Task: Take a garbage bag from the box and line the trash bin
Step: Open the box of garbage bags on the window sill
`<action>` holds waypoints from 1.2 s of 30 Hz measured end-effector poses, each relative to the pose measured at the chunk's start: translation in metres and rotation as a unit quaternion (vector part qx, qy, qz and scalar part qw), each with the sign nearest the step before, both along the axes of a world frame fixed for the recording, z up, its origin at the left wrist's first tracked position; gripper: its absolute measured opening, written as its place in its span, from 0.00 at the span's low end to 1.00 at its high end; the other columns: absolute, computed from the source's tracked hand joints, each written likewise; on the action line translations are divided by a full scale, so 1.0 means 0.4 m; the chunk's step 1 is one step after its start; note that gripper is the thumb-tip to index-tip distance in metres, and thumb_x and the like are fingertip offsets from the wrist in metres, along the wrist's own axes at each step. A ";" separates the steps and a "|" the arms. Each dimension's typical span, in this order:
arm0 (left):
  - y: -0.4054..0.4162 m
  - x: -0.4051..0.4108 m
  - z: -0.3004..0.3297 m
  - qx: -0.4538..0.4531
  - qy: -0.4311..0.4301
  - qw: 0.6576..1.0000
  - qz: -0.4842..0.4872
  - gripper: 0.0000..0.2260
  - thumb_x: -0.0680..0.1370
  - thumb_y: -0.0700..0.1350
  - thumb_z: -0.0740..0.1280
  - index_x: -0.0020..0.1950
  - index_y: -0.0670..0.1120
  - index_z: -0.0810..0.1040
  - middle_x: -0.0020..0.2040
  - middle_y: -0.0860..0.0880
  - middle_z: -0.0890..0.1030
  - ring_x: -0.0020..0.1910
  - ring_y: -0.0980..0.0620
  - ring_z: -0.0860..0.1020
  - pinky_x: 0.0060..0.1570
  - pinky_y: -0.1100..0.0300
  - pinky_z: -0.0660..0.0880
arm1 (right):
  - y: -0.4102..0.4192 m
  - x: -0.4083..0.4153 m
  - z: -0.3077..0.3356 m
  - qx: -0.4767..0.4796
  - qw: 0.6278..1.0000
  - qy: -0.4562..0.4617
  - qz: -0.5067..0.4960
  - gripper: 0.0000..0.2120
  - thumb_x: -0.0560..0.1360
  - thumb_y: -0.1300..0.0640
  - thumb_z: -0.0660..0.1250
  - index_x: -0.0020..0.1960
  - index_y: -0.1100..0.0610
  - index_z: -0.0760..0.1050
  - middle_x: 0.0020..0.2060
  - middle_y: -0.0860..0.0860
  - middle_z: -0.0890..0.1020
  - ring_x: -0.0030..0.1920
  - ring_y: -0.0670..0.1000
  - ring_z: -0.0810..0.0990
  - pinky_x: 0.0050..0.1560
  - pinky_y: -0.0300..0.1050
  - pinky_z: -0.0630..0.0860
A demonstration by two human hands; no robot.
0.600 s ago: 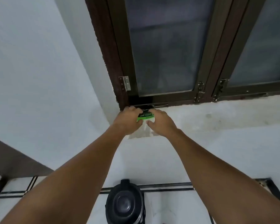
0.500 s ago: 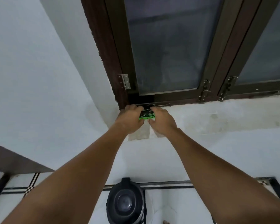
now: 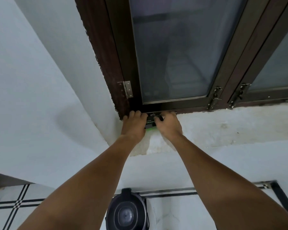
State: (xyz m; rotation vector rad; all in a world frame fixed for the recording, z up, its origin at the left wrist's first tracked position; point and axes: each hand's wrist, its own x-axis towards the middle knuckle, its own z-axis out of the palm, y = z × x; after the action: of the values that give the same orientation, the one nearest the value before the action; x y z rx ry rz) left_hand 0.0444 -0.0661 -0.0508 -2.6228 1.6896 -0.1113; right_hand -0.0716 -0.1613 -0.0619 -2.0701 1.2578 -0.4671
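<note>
A small black and green garbage bag box (image 3: 150, 122) sits on the white window ledge, right against the dark window frame. My left hand (image 3: 134, 125) clasps its left side and my right hand (image 3: 168, 124) covers its right side, with fingertips curled over the top edge. Most of the box is hidden by my hands. I cannot tell whether a bag is being drawn out. Far below, on the floor between my forearms, stands the black trash bin (image 3: 126, 213) with its lid shut.
A brown-framed window (image 3: 173, 55) with frosted glass rises behind the ledge (image 3: 223, 127). White walls meet in a corner at left. The floor (image 3: 15, 208) is white tile with black stripes. A dark cable runs down at right.
The view has tilted and drawn closer to the window. My hands have slid further up over the box, so less of its green label shows.
</note>
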 end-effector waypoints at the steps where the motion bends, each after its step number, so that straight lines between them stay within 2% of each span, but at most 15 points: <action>1: 0.002 -0.004 0.003 -0.010 0.005 1.000 0.000 0.23 0.76 0.44 0.70 0.71 0.50 0.69 0.64 0.46 0.72 0.63 0.43 0.69 0.60 0.46 0.70 | -0.002 -0.002 0.001 0.010 1.000 -0.022 -0.011 0.15 0.80 0.45 0.66 0.58 0.55 0.80 0.57 0.55 0.77 0.49 0.56 0.81 0.46 0.46 0.76; 4: 0.016 -0.025 0.011 -0.049 0.012 0.999 -0.009 0.26 0.75 0.40 0.71 0.71 0.50 0.68 0.65 0.45 0.71 0.64 0.43 0.68 0.60 0.47 0.71 | -0.010 -0.014 0.020 0.100 0.986 -0.114 -0.063 0.17 0.82 0.43 0.63 0.55 0.57 0.77 0.54 0.57 0.81 0.49 0.55 0.81 0.48 0.52 0.82; 7: 0.035 -0.046 0.020 -0.090 0.025 0.996 -0.014 0.27 0.75 0.41 0.73 0.71 0.51 0.69 0.68 0.45 0.69 0.66 0.43 0.66 0.64 0.50 0.71 | -0.021 -0.037 0.049 0.257 0.945 -0.172 -0.109 0.15 0.82 0.47 0.66 0.59 0.59 0.74 0.55 0.58 0.82 0.53 0.58 0.84 0.47 0.55 0.86; 11: 0.051 -0.079 0.040 -0.148 0.063 0.987 -0.021 0.25 0.74 0.40 0.74 0.68 0.51 0.70 0.72 0.45 0.66 0.71 0.43 0.64 0.67 0.49 0.72 | -0.016 -0.074 0.090 0.411 0.879 -0.224 -0.090 0.15 0.81 0.51 0.68 0.63 0.58 0.74 0.55 0.61 0.83 0.53 0.58 0.85 0.47 0.54 0.87; 13: 0.047 -0.090 0.055 -0.155 0.065 0.985 -0.030 0.25 0.73 0.41 0.74 0.67 0.50 0.70 0.73 0.45 0.66 0.72 0.43 0.65 0.66 0.48 0.73 | -0.008 -0.084 0.107 0.443 0.857 -0.254 -0.073 0.16 0.82 0.52 0.67 0.65 0.60 0.74 0.55 0.61 0.82 0.54 0.58 0.84 0.48 0.53 0.86; 18: 0.036 -0.086 0.092 -0.102 0.055 0.993 -0.026 0.29 0.72 0.56 0.72 0.70 0.51 0.67 0.67 0.48 0.75 0.64 0.45 0.72 0.60 0.46 0.73 | 0.004 -0.105 0.123 0.419 0.851 -0.314 -0.046 0.16 0.81 0.52 0.69 0.64 0.61 0.76 0.58 0.62 0.80 0.55 0.61 0.84 0.48 0.56 0.86; 20: 0.035 -0.075 0.107 -0.071 0.036 0.997 -0.024 0.30 0.72 0.59 0.70 0.71 0.51 0.67 0.65 0.48 0.76 0.63 0.45 0.72 0.59 0.46 0.71 | 0.011 -0.110 0.124 0.406 0.853 -0.325 -0.038 0.13 0.82 0.54 0.69 0.62 0.60 0.77 0.59 0.62 0.79 0.56 0.62 0.83 0.49 0.58 0.86; 23: 0.040 -0.061 0.123 -0.044 0.036 0.998 -0.003 0.30 0.72 0.59 0.69 0.71 0.50 0.68 0.63 0.47 0.76 0.63 0.45 0.72 0.60 0.45 0.72 | 0.020 -0.109 0.127 0.400 0.841 -0.359 -0.060 0.08 0.83 0.56 0.65 0.61 0.57 0.77 0.59 0.62 0.79 0.56 0.63 0.83 0.48 0.60 0.85; 27: 0.047 -0.068 0.125 -0.048 0.017 0.999 0.006 0.30 0.70 0.58 0.70 0.70 0.50 0.69 0.62 0.47 0.76 0.61 0.44 0.72 0.57 0.46 0.75 | 0.034 -0.103 0.135 0.376 0.856 -0.344 -0.092 0.11 0.85 0.59 0.61 0.67 0.53 0.72 0.56 0.59 0.78 0.52 0.60 0.84 0.40 0.54 0.86; 29: 0.048 -0.074 0.128 -0.055 0.004 0.998 0.006 0.30 0.70 0.57 0.71 0.69 0.50 0.69 0.62 0.47 0.76 0.61 0.44 0.72 0.55 0.47 0.76 | 0.037 -0.099 0.135 0.365 0.860 -0.341 -0.101 0.12 0.85 0.59 0.59 0.67 0.53 0.73 0.56 0.58 0.78 0.52 0.59 0.84 0.39 0.52 0.86; 33: 0.051 -0.080 0.138 -0.069 -0.013 0.997 0.017 0.30 0.71 0.53 0.72 0.71 0.51 0.67 0.65 0.46 0.73 0.62 0.42 0.70 0.51 0.48 0.78 | 0.027 -0.097 0.127 0.310 0.887 -0.321 -0.122 0.13 0.83 0.64 0.61 0.62 0.50 0.76 0.57 0.53 0.80 0.56 0.56 0.82 0.48 0.55 0.86; 36: 0.059 -0.075 0.144 -0.074 -0.023 0.996 0.034 0.30 0.72 0.54 0.72 0.72 0.52 0.66 0.67 0.45 0.71 0.63 0.41 0.71 0.49 0.50 0.77 | 0.022 -0.101 0.112 0.220 0.932 -0.273 -0.090 0.11 0.79 0.64 0.68 0.57 0.50 0.79 0.58 0.52 0.82 0.56 0.53 0.81 0.52 0.46 0.80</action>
State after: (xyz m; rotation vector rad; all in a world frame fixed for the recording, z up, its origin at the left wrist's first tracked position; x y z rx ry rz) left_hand 0.0145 -0.0426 0.0067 -2.7550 1.6370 -0.3054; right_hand -0.1119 -0.1526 -0.0171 -1.3302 1.0867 -0.7116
